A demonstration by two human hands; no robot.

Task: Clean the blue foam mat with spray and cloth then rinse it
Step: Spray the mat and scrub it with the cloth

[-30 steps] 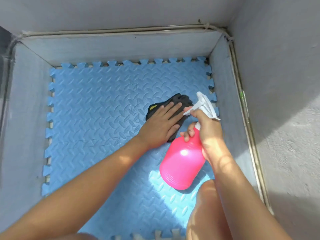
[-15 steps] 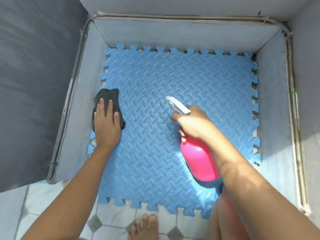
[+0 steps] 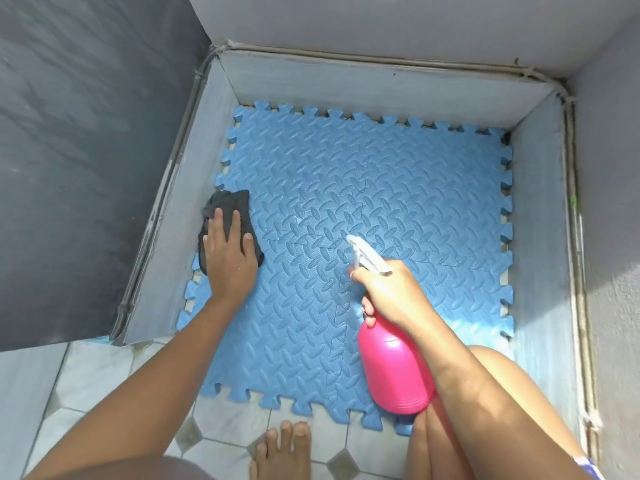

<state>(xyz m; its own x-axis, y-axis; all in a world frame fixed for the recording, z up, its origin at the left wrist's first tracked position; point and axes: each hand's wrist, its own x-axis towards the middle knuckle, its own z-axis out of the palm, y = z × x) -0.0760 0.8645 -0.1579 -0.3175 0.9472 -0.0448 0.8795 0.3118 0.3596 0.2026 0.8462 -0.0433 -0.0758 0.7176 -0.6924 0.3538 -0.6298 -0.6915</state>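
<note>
- Resting at the near edge of view, a bare foot (image 3: pixel 282 452) stands on the tiled floor (image 3: pixel 86 375), its toes just short of the mat's toothed border. A bent knee (image 3: pixel 485 368) shows at lower right.
- Right hand (image 3: pixel 391 292): fingers curled round the neck of the pink spray bottle (image 3: pixel 394 372), which is held tilted above the near right part of the mat. Its white nozzle (image 3: pixel 365 258) points toward the mat's middle.
- Blue foam mat (image 3: pixel 398 188): lying flat inside a low grey-walled recess (image 3: pixel 363 83) and filling it nearly wall to wall, with interlocking tabs along every edge.
- Left hand (image 3: pixel 227 261): fingers straight, palm down, pressing the dark cloth (image 3: pixel 230 202) flat on the mat's left edge, just beside the left wall.
</note>
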